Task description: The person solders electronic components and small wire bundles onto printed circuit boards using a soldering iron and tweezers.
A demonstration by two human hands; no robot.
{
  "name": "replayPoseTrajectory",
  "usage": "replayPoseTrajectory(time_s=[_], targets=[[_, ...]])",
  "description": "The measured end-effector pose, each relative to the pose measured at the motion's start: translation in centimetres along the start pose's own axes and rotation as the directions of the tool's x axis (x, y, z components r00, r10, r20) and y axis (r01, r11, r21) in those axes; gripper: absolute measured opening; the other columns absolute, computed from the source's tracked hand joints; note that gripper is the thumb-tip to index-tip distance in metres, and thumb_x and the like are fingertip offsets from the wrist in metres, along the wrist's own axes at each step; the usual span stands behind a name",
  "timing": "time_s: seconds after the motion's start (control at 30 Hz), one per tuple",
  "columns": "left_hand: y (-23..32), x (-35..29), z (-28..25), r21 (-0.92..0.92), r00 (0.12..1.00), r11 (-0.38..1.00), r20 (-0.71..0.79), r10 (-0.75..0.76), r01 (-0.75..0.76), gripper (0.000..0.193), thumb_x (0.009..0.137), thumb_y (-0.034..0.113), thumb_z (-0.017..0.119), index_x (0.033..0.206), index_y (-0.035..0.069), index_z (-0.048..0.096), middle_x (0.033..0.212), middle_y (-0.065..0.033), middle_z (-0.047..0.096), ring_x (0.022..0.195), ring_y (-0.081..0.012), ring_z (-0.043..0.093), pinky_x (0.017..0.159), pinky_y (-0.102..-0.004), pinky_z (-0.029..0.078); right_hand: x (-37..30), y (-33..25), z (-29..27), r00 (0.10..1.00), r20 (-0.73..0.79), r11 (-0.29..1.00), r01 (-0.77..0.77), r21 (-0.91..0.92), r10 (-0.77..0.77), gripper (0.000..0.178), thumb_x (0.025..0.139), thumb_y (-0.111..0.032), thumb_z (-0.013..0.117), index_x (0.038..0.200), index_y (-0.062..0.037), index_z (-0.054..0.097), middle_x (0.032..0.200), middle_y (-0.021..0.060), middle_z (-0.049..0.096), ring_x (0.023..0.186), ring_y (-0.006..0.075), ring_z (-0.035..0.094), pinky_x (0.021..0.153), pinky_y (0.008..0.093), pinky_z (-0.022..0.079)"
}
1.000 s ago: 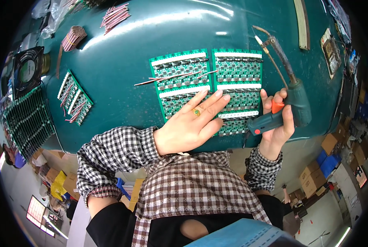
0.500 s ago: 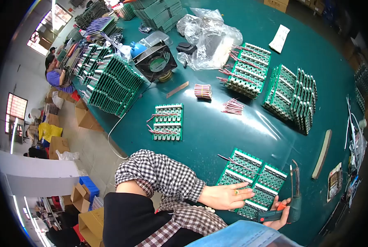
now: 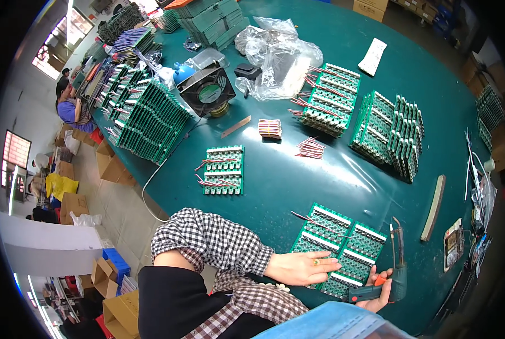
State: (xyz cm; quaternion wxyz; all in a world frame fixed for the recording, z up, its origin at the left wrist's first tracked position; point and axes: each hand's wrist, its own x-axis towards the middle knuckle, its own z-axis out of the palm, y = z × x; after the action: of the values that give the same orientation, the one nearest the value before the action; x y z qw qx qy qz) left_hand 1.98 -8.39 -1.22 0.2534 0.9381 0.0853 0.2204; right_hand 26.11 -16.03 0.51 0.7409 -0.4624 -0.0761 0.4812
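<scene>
Matt green table covering [image 3: 297, 169], crinkled glossy clear plastic bag [image 3: 281, 53], plastic-bodied soldering gun [image 3: 385, 282], checked cloth sleeve [image 3: 213, 240]

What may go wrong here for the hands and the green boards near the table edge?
The left hand lies flat on the green circuit boards close to the pistol-shaped soldering tool held by the right hand; its tip might burn the fingers. The boards sit near the green table edge and could slide off.
</scene>
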Motion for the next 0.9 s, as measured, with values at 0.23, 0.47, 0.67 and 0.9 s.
replayPoseTrajectory(time_s=[0.23,0.47,0.67,0.9], targets=[[0.3,0.0,0.2,-0.102,0.996,0.991,-0.021,-0.086,0.084,0.02,0.087,0.01,0.053,0.101,-0.003,0.045,0.136,-0.0253,0.045,0.126,-0.0366,0.047,0.107,-0.0502,0.037,0.0,0.2,-0.2,1.0,0.027,1.0,0.002,0.001,-0.002,0.028,0.09,-0.014,0.057,0.114,-0.0019,0.049,0.09,0.003,0.057,0.075,0.0155,0.058,0.102,0.0419,0.043],[1.3,3.6,-3.8,-0.3,0.902,0.886,-0.14,-0.408,0.354,0.012,0.084,0.007,0.059,0.095,0.006,0.055,0.088,-0.0092,0.055,0.075,-0.0285,0.058,0.064,-0.0387,0.048,-0.8,0.0,-1.3,0.997,0.076,0.999,-0.025,0.03,0.023,0.028,0.091,-0.018,0.058,0.113,-0.0032,0.051,0.092,0.0036,0.059,0.078,0.0154,0.057,0.104,0.0417,0.041],[-1.9,5.4,-4.7,-0.107,0.767,0.761,0.019,-0.641,0.639,0.008,0.081,0.011,0.058,0.086,0.006,0.061,0.081,-0.0147,0.059,0.077,-0.0344,0.061,0.065,-0.0415,0.05,-0.3,-0.6,-0.7,0.996,0.075,0.998,-0.058,0.015,0.056,0.031,0.091,-0.017,0.057,0.116,-0.0015,0.048,0.095,0.0059,0.055,0.081,0.0184,0.058,0.102,0.0461,0.042],[-3.5,5.5,-4.6,-0.117,0.744,0.742,-0.03,-0.668,0.661,0.007,0.078,0.005,0.065,0.085,0.005,0.061,0.076,-0.0088,0.06,0.06,-0.0203,0.059,0.056,-0.0309,0.048,-1.5,-1.8,-2.0,0.989,0.14,0.991,0.064,-0.121,-0.047,0.035,0.088,-0.015,0.057,0.116,0.0037,0.05,0.098,0.0108,0.056,0.083,0.0238,0.063,0.09,0.0502,0.05]])
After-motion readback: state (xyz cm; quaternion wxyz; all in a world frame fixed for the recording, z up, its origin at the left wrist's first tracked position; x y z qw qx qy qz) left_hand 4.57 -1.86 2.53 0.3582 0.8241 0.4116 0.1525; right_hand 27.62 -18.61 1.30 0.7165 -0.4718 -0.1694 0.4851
